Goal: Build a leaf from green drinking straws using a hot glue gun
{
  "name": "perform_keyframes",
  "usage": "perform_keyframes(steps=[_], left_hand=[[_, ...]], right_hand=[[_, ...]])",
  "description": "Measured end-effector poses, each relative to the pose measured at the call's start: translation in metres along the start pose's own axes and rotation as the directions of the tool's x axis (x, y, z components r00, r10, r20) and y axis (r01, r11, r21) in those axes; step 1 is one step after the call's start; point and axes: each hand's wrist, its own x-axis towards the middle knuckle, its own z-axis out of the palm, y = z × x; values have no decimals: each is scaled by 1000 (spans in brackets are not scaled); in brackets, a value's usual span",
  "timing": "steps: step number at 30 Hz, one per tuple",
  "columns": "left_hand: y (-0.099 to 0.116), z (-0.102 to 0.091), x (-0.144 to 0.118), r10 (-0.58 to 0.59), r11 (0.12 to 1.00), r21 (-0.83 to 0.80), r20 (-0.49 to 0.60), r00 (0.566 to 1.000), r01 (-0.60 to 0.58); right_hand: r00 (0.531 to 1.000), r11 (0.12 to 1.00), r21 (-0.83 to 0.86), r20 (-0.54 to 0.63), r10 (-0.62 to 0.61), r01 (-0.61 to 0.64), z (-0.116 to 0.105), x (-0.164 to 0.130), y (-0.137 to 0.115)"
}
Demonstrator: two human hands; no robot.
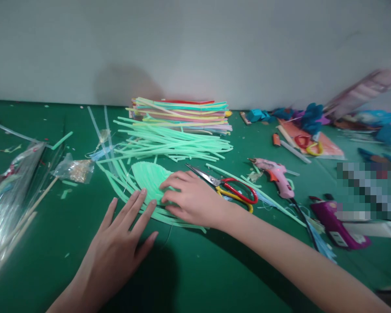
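A pale green leaf shape (150, 177) made of flattened straw strips glued side by side lies flat on the green table, just left of the red-and-yellow scissors (230, 188), its pointed end toward them and loose green strips fanning beneath it.

A green worktop (195, 278) runs back to a pale wall (195, 43). Taking the red-and-yellow scissors (230, 188) as the landmark: behind them and to the left lies a loose heap of pale green straws (172, 143), and behind that heap a neat stack of mixed-colour straws (182, 112) against the wall. Just right of the scissors lies a pink glue gun (276, 176); further right and nearer, a purple object (334, 224). Far left of the scissors are a small clear bag with gold bits (74, 170) and clear plastic sleeves (9, 191). Behind and right sits blue and orange craft clutter (308, 130)
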Motion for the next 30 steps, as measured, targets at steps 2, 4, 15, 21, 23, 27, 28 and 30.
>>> perform_keyframes(steps=[2,4,15,21,23,27,28,30], left_hand=[[0,-1,1,7,1000,0,3,1000,-7],[0,-1,1,13,1000,3,1,1000,-13],[1,-1,1,3,1000,-4,6,1000,-3],[1,-2,2,6,1000,-9,1,1000,-6],[2,-2,3,4,1000,-10,-5,1000,-4],[2,-2,4,17,1000,-13,-19,1000,-17],[2,-2,4,22,1000,-10,-19,1000,-22],[1,-2,4,31,1000,-4,-18,999,-31]], right_hand=[[1000,999,-39,23,-17,18,-3,-1,0],[999,996,-80,42,-32,35,-6,-3,-1],[997,988,-155,72,12,-1,-16,-11,-6],[998,975,-215,45,-43,51,-10,-11,-4],[998,976,-209,46,-46,55,-11,-12,-3],[997,977,-209,80,-14,30,-18,-14,-5],[996,976,-217,84,-9,27,-19,-15,-5],[996,971,-237,86,-11,31,-19,-15,-5]])
